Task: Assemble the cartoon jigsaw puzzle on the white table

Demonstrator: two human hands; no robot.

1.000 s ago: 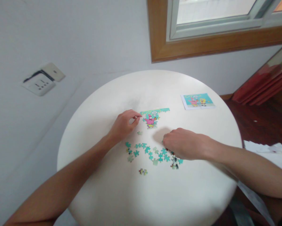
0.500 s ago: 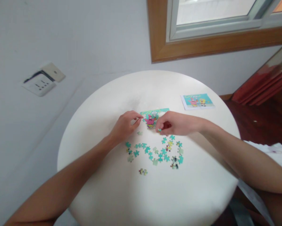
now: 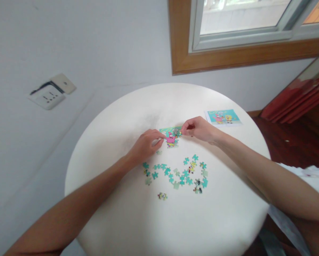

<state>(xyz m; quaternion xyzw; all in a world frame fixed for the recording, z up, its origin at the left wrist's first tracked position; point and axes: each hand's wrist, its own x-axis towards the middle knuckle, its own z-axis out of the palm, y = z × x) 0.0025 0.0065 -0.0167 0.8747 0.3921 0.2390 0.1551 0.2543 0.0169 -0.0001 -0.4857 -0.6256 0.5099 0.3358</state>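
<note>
A partly assembled jigsaw puzzle (image 3: 171, 140) lies near the middle of the white round table, showing a pink starfish on a teal ground. At its left edge, my left hand (image 3: 148, 144) has its thumb and fingertips closed in on the border, resting on it. My right hand (image 3: 198, 128) pinches a small jigsaw piece (image 3: 180, 133) against the right side of the assembled part; the fingers partly cover that piece. Loose jigsaw pieces (image 3: 167, 171), mostly teal, form a winding band nearer to me. One pale piece (image 3: 158, 152) lies just below my left fingers.
A picture card (image 3: 223, 117) with the starfish and a yellow figure lies at the right rear of the table (image 3: 138, 220). A small joined pair of pieces (image 3: 162, 196) sits toward the front. Behind stand the wall with a socket (image 3: 49, 96) and a window.
My right hand has moved up from below the puzzle's right side to its right edge, carrying the piece. My left fingers have come slightly right onto the puzzle's left border.
</note>
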